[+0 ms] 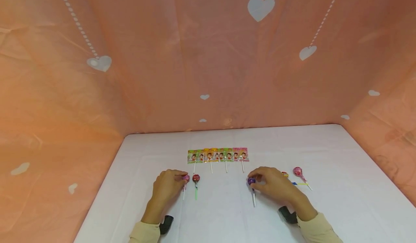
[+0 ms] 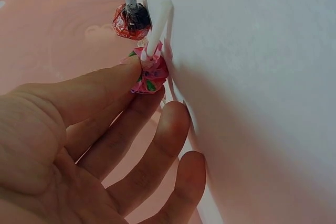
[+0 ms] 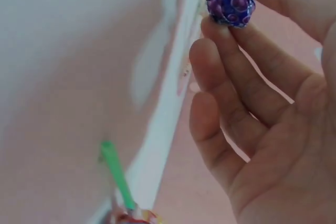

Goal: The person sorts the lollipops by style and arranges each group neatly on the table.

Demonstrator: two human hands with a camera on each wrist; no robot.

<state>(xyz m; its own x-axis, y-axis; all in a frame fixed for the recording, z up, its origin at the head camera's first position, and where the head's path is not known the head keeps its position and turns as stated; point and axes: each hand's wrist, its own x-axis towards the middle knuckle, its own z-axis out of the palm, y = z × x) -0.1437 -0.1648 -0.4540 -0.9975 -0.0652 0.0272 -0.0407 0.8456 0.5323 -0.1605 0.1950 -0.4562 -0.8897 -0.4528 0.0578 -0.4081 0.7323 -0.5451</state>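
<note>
My left hand [image 1: 168, 186] pinches the wrapped head of a pink lollipop [image 2: 152, 72] between thumb and forefinger, its white stick pointing toward me. Just right of it lies a red-wrapped lollipop [image 1: 196, 178] with a green stick. Farther right, my right hand [image 1: 272, 183] holds a purple-blue lollipop [image 3: 230, 2] by the head with thumb and fingertips; its pale stick [image 1: 254, 199] also points toward me. The other fingers of both hands are loosely bent. Behind the hands, several flat-packed lollipops [image 1: 211, 155] form a row, sticks toward me.
Right of my right hand lies another pink lollipop [image 1: 297, 171], near a yellow stick [image 1: 303, 184]. A red-and-yellow wrapped head [image 1: 284, 174] is partly hidden behind that hand. The white table [image 1: 221, 214] meets orange cloth walls [image 1: 214, 73] at the back and sides.
</note>
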